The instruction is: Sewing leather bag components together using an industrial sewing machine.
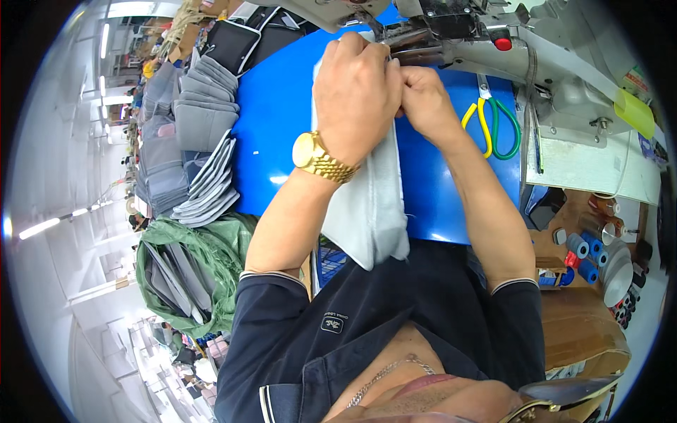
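Observation:
A long light-grey fabric piece (370,208) lies across the blue tabletop, its near end hanging over the front edge towards my lap. My left hand (358,92), with a gold watch (317,156) on the wrist, is closed over the far part of the fabric, fingers curled. Close against it, my right hand (421,99) pinches at the fabric's right edge; its fingertips are partly hidden by the left hand. Both hands are right beside the sewing machine's needle area (381,35). What lies under the fingers cannot be made out.
Scissors (486,123) with yellow and green handles lie right of my right hand. Stacks of grey fabric pieces (204,106) stand at the left, above a green sack (226,303) holding more. Blue thread spools (589,254) sit at the right. The sewing machine arm (550,63) spans the far right.

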